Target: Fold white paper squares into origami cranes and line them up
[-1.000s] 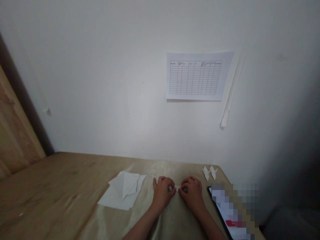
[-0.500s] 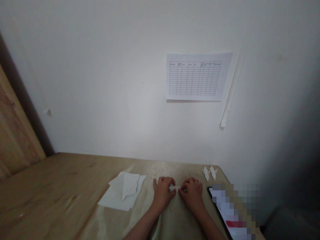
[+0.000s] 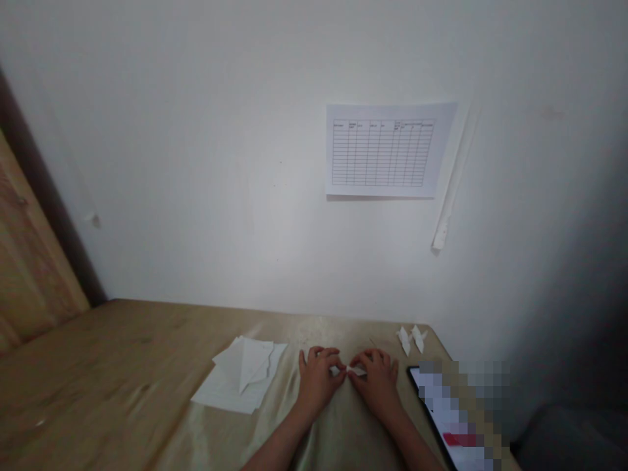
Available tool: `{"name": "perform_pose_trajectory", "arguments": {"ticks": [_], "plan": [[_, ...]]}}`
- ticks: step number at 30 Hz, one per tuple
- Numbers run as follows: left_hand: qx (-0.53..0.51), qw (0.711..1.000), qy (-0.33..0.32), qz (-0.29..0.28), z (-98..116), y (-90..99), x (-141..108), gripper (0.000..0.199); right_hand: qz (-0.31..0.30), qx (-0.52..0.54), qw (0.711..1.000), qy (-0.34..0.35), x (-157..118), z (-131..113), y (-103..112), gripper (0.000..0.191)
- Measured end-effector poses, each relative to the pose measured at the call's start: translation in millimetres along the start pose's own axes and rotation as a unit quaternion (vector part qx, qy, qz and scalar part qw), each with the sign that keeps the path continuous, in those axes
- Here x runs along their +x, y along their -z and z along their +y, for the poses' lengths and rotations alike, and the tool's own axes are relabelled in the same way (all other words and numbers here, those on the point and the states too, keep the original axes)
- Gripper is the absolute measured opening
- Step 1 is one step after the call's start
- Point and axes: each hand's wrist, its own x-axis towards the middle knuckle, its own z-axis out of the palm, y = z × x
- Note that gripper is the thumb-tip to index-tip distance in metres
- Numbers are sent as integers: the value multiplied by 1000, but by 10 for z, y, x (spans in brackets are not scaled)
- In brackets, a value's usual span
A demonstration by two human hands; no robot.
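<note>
Paper [image 3: 358, 371] between left hand [image 3: 318, 378] and right hand [image 3: 380, 379], mostly out of sight

You can pass your left hand [image 3: 321, 376] sideways over bare surface [image 3: 283, 392] until the paper stack [image 3: 226, 389] stands in the way, whereas your right hand [image 3: 379, 378] has the dark-edged screen [image 3: 436, 407] and two folded paper pieces [image 3: 418, 339] near its outer side, and the wall [image 3: 294, 248] bounds both ahead.
</note>
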Motion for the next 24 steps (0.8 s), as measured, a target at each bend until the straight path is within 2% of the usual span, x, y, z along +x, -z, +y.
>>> {"name": "perform_pose_trajectory", "arguments": {"ticks": [6,15,24], "plan": [[-5,1000,0,-4,3,2,-1,12,-14,11,1000,-20,65,46,-75,17],[-18,999,27,-18,-71,-16,30,24,-35,39,998,-29,103,115,-66,18],[-10,999,21,-44,-112,21,40,31,-71,43,996,-16,128,170,-11,28]]}}
